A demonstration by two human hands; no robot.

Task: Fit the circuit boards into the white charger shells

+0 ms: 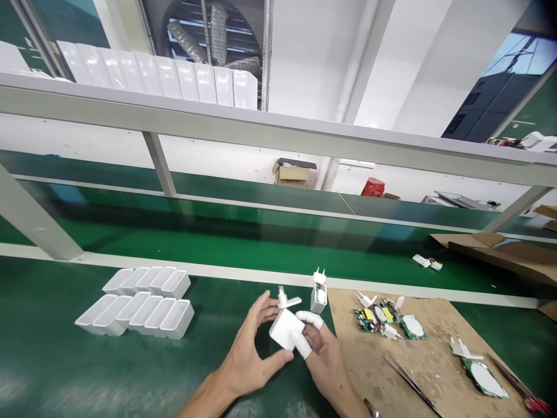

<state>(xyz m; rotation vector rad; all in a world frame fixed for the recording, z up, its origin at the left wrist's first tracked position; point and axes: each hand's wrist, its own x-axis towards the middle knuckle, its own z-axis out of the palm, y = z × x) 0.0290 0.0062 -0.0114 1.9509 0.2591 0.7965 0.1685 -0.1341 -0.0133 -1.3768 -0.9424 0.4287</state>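
A white charger housing point(285, 330), with a white plug piece point(287, 299) sticking out of its far end, is held above the green bench. My right hand point(319, 348) pinches it between thumb and index finger, both wearing white finger covers. My left hand point(255, 342) curves around the other side. Its thumb rests at the housing's lower edge, and its fingers reach the plug piece. Just beyond stands another white charger housing point(319, 297), with a circuit board and plug showing at its open top.
Two rows of open white housings point(152, 313) stand at left. A cardboard sheet point(418, 371) at right bears circuit boards point(378, 314), tweezers point(411, 380) and another board with a plug point(483, 377). Red-handled pliers point(533, 403) lie at its edge. Behind runs a green conveyor point(243, 247).
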